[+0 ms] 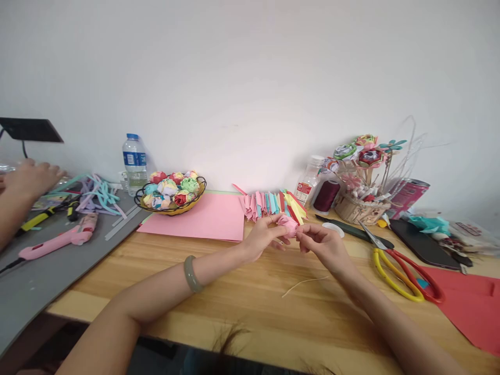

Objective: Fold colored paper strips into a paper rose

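Note:
Above the wooden table, my left hand [262,238] is closed around a small pink paper flower [288,225]. The fingers of my right hand [321,240] are pinched together at the flower's right side, where its lower end is hidden. Just behind my hands stands a row of folded paper pieces [262,204] in pink, blue, yellow and red. A thin pale string [304,283] lies on the table below them. Pink paper sheets [211,219] lie flat to the left of the row.
Scissors [390,255], a dark phone [425,244], red paper [469,302], a thread spool [327,196] and a flower basket [361,209] are on the right. At left are a flower bowl [172,210], a bottle [135,164], a pink glue gun [58,244] and another person's hand [33,178].

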Available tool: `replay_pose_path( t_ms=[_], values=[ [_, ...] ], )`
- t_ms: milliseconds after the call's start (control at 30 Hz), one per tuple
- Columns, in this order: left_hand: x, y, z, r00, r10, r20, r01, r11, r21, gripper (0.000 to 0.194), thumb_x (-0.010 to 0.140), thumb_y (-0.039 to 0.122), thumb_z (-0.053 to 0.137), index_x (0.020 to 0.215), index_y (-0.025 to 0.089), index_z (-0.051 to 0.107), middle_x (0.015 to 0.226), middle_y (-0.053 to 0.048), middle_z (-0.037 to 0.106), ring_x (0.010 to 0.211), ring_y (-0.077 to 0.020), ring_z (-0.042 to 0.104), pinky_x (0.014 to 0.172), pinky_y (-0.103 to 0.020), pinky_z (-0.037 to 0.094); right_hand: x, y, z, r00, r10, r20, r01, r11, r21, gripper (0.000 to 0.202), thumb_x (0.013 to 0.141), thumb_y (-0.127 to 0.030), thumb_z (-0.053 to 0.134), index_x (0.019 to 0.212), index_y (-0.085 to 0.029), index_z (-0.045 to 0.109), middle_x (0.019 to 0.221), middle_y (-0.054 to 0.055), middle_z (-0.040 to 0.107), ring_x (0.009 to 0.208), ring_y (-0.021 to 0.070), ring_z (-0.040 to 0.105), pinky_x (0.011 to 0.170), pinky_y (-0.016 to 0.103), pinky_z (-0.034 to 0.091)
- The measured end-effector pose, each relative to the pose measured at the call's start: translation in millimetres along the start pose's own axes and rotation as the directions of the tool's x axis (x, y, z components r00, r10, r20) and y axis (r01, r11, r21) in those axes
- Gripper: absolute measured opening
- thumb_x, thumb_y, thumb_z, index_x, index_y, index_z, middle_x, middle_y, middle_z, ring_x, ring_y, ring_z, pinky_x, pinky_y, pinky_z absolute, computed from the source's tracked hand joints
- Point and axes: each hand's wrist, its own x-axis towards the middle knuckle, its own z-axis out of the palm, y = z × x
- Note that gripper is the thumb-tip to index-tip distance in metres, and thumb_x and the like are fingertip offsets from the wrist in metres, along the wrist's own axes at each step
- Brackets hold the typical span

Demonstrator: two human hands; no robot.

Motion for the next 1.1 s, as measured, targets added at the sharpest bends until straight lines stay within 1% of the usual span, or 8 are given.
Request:
replay_pose_path(
  t_ms=[67, 167, 233, 433, 600, 800, 967, 1100],
  values=[
    [0.1, 0.1, -0.1, 1.0, 0.01, -0.012, -0.01, 1.0, 0.006, 0.035, 0.065, 0.031, 0.063, 0.095, 0.014, 0.056, 0.078, -0.003, 0.058, 0.062, -0.0089, 0.055, 0.047, -0.017, 0.045, -0.6, -1.8, -1.5, 1.0, 0.002, 0.009, -0.002, 1.0, -0.022, 0.033, 0.071, -0.049, 0.056, 0.069, -0.017, 0.058, 0.056, -0.002, 0.051, 0.049, 0.0088, 0.046, 0.05, 0.022, 0.039],
    [0.7, -1.0, -0.2, 0.998, 0.017, -0.059, -0.016, 1.0, 0.019, 0.048, 0.064, 0.03, 0.066, 0.107, 0.014, 0.052, 0.083, -0.005, 0.059, 0.065, -0.0107, 0.057, 0.049, -0.019, 0.046, -0.5, -2.9, -3.5, 0.997, -0.008, 0.071, 0.014, 0.997, -0.081, 0.034, 0.071, -0.051, 0.056, 0.068, -0.017, 0.059, 0.054, -0.002, 0.051, 0.05, 0.0097, 0.046, 0.051, 0.023, 0.038],
    [1.1, -2.3, -0.4, 0.996, 0.039, -0.079, -0.037, 0.999, 0.033, 0.053, 0.063, 0.029, 0.067, 0.112, 0.015, 0.05, 0.087, -0.005, 0.058, 0.067, -0.0116, 0.058, 0.05, -0.02, 0.047, 0.6, -1.4, -4.3, 0.996, -0.018, 0.088, 0.027, 0.994, -0.102, 0.036, 0.07, -0.052, 0.056, 0.067, -0.017, 0.06, 0.052, -0.001, 0.051, 0.05, 0.0102, 0.046, 0.05, 0.023, 0.038],
    [1.8, -5.1, -0.9, 0.989, 0.119, -0.084, -0.11, 0.989, 0.099, 0.047, 0.065, 0.033, 0.066, 0.107, 0.017, 0.052, 0.09, -0.005, 0.059, 0.072, -0.013, 0.058, 0.051, -0.021, 0.048, 3.1, 4.1, -5.4, 0.998, -0.04, 0.047, 0.044, 0.994, -0.096, 0.037, 0.069, -0.054, 0.057, 0.066, -0.017, 0.061, 0.053, 0.0, 0.054, 0.051, 0.0114, 0.048, 0.051, 0.024, 0.039],
    [1.3, -5.3, -0.5, 0.986, 0.111, -0.121, -0.097, 0.988, 0.12, 0.052, 0.064, 0.031, 0.067, 0.111, 0.016, 0.049, 0.088, -0.006, 0.059, 0.072, -0.0139, 0.059, 0.051, -0.02, 0.048, 2.5, 2.0, -4.5, 0.996, -0.068, 0.066, 0.075, 0.991, -0.111, 0.038, 0.073, -0.054, 0.052, 0.065, -0.017, 0.059, 0.053, 0.0, 0.054, 0.053, 0.0123, 0.05, 0.054, 0.024, 0.041],
    [0.1, -5.1, 0.6, 0.982, 0.128, -0.141, -0.111, 0.986, 0.127, 0.057, 0.064, 0.031, 0.067, 0.114, 0.015, 0.046, 0.095, -0.009, 0.058, 0.075, -0.0152, 0.059, 0.049, -0.02, 0.048, 4.6, 5.3, -5.1, 0.999, -0.04, 0.032, 0.043, 0.993, -0.113, 0.038, 0.068, -0.055, 0.058, 0.064, -0.017, 0.061, 0.053, 0.0, 0.055, 0.052, 0.0119, 0.05, 0.052, 0.024, 0.041],
    [1.2, -5.9, 0.5, 0.993, 0.078, -0.089, -0.072, 0.995, 0.069, 0.063, 0.062, 0.032, 0.068, 0.118, 0.014, 0.045, 0.095, -0.009, 0.057, 0.071, -0.0141, 0.06, 0.046, -0.02, 0.048, 5.5, 7.9, -6.6, 0.999, -0.033, 0.011, 0.034, 0.993, -0.111, 0.038, 0.065, -0.055, 0.06, 0.065, -0.017, 0.064, 0.052, 0.0, 0.057, 0.051, 0.0119, 0.05, 0.051, 0.024, 0.04],
    [2.0, -6.6, -0.1, 0.995, 0.067, -0.075, -0.061, 0.995, 0.075, 0.065, 0.061, 0.032, 0.07, 0.119, 0.014, 0.046, 0.104, -0.01, 0.055, 0.072, -0.0131, 0.058, 0.047, -0.02, 0.049, 5.2, 10.8, -5.5, 0.999, -0.037, 0.019, 0.039, 0.997, -0.068, 0.038, 0.063, -0.055, 0.062, 0.063, -0.017, 0.062, 0.053, 0.0, 0.056, 0.05, 0.0116, 0.05, 0.05, 0.024, 0.04]
  ],
)
